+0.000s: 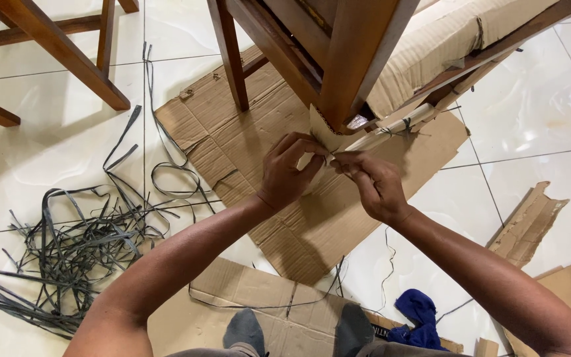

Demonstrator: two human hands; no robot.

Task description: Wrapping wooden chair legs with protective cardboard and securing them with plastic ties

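Observation:
My left hand (289,173) and my right hand (375,184) meet at the foot of a wooden chair leg (350,66). Both pinch a pale scrap of cardboard wrapping (326,134) and a thin dark strap where it hangs off the leg. Fingertips of both hands touch at the scrap. A cardboard-wrapped chair part (431,46) lies behind, bound with string. A second bare leg (231,56) stands on the flat cardboard sheet (232,139).
A tangle of dark plastic straps (77,244) covers the tiled floor at left. Another wooden frame (47,39) stands at top left. Torn cardboard pieces (529,221) lie right; a blue cloth (418,317) and my socked feet (244,329) rest on cardboard below.

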